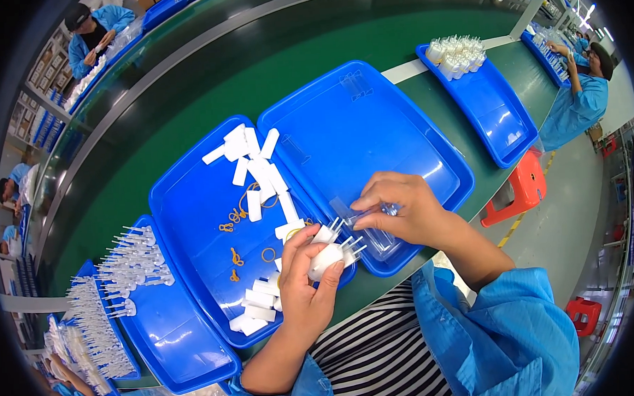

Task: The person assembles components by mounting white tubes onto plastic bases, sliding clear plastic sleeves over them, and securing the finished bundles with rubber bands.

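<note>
My left hand (308,287) is closed around white plastic bodies (325,263) with thin clear prongs that point right, over the edge between two trays. Close beside the prongs, my right hand (406,205) pinches a small clear plastic piece (387,210) between thumb and fingers. Under my right hand, clear plastic pieces (381,242) lie in the near corner of the large blue tray (392,134). Left of it, another blue tray (190,203) holds white blocks (263,173), white pieces (258,303) by its near edge, and yellowish-brown rubber bands (236,257).
At the left, a narrow blue tray (178,345) bears many clear stemmed parts (139,259). White parts (456,56) fill the far end of a blue tray (494,116) at the right. A red stool (518,189) stands beside the green table (426,98). Co-workers (585,98) sit around.
</note>
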### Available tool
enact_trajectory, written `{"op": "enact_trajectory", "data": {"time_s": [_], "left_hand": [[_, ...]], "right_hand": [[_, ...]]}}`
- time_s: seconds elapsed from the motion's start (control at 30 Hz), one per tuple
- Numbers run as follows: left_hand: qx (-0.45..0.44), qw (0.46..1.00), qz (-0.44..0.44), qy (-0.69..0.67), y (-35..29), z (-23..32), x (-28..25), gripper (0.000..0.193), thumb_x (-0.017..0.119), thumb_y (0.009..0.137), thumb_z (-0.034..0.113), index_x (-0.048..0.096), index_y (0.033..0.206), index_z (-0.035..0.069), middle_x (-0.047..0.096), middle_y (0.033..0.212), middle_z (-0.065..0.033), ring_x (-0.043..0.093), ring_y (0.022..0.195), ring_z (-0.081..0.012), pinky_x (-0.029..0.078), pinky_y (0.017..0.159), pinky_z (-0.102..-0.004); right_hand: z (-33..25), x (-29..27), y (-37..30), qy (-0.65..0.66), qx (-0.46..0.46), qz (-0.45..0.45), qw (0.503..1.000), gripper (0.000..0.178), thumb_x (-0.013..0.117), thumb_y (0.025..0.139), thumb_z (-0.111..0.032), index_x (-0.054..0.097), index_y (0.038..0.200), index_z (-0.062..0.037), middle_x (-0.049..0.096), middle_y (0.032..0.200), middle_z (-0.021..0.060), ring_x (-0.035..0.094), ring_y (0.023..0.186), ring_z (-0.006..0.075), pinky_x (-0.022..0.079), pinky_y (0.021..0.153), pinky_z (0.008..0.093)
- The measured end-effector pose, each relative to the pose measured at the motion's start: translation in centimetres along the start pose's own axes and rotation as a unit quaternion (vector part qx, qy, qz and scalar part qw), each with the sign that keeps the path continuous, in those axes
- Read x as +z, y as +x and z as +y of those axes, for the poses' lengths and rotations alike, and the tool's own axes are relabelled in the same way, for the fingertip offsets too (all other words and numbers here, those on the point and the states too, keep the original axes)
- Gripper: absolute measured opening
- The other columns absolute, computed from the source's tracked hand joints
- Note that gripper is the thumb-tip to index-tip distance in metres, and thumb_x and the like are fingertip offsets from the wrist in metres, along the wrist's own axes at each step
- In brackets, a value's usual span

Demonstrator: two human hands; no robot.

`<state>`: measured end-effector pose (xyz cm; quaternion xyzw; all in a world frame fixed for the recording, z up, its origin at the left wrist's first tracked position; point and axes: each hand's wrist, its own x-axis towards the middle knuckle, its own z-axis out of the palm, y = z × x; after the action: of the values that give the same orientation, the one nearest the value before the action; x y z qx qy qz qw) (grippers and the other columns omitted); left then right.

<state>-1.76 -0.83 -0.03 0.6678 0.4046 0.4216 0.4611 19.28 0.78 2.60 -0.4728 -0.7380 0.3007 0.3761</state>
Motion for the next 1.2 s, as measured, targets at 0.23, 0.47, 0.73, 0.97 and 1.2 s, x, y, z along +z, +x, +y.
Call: {"op": "enact_trajectory", "data": {"time_s": [0.23,0.47,0.73,0.97,1.2], "left_hand": [[-0.008,1.0,0.006,-0.001,0.0,0.0,0.1,0.021,0.064,0.08,0.011,0.056,0.095,-0.002,0.049,0.119,-0.0178,0.052,0.106,-0.0295,0.042,0.086,-0.0342],[0.028,0.999,0.013,0.037,0.1,0.0,0.0,0.021,0.064,0.08,0.01,0.057,0.096,-0.001,0.048,0.12,-0.0167,0.051,0.107,-0.0288,0.042,0.086,-0.0345],[0.027,0.999,0.006,0.047,0.0,0.1,0.1,0.02,0.065,0.079,0.01,0.058,0.096,0.001,0.048,0.12,-0.0163,0.052,0.106,-0.0293,0.042,0.086,-0.0352],[0.037,0.998,-0.002,0.057,0.0,0.1,0.2,0.022,0.065,0.079,0.011,0.057,0.097,0.001,0.048,0.12,-0.0168,0.052,0.105,-0.0308,0.043,0.085,-0.0362],[0.032,0.998,0.0,0.063,0.0,0.1,0.2,0.021,0.062,0.081,0.011,0.056,0.098,0.001,0.048,0.12,-0.0176,0.051,0.106,-0.0318,0.042,0.086,-0.037]], "right_hand": [[-1.2,0.3,-0.7,0.26,0.12,0.052,0.957,0.024,0.066,0.077,0.002,0.062,0.1,-0.0021,0.056,0.091,0.0023,0.055,0.075,0.0057,0.044,0.063,0.0185],[-1.9,0.4,-1.3,0.314,0.161,0.047,0.935,0.026,0.063,0.08,0.001,0.058,0.106,-0.0004,0.058,0.093,0.0027,0.055,0.072,0.0027,0.042,0.06,0.015],[-2.0,0.1,-1.4,0.271,0.11,0.058,0.955,0.027,0.062,0.082,-0.001,0.057,0.109,0.0006,0.058,0.091,0.0035,0.055,0.071,0.0033,0.042,0.061,0.0154],[-2.2,0.7,-1.3,0.305,0.181,0.02,0.935,0.027,0.063,0.08,0.002,0.056,0.107,0.0023,0.061,0.095,0.0077,0.059,0.079,0.0081,0.046,0.065,0.0175],[-1.9,1.5,-1.3,0.373,0.23,0.017,0.899,0.025,0.064,0.081,-0.003,0.057,0.104,0.0031,0.065,0.086,0.0075,0.06,0.078,0.0064,0.047,0.066,0.0172]]}}
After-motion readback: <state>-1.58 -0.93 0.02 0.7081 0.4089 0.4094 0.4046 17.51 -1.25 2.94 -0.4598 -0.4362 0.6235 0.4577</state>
